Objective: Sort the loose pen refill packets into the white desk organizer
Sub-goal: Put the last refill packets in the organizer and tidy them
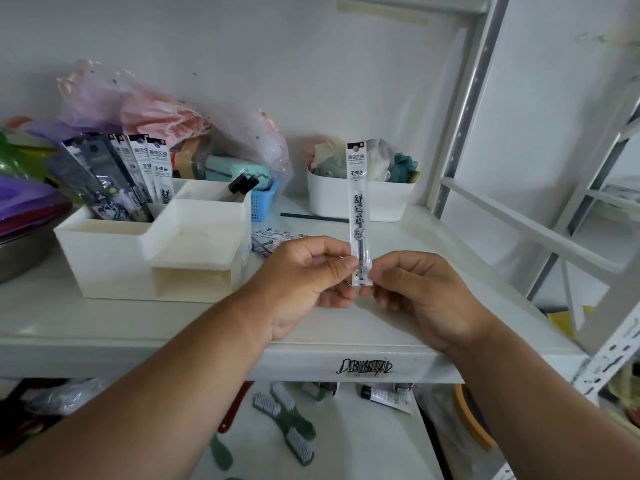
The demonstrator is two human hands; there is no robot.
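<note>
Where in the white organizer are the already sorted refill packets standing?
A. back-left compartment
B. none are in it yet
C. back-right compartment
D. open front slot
A: the sorted packets stand upright in the back-left compartment of the organizer, while both hands pinch another packet in front.

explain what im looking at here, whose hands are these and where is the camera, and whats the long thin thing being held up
There is no machine here: a person wears one camera on their head, looking forward and down, so you see their own two arms. The left hand and right hand together pinch the bottom end of a pen refill packet, held upright. On the white shelf to the left stands a white desk organizer, with several refill packets already standing in its back left compartment. A few loose packets lie just behind the left hand. A white bin of small items sits at the back.
</note>
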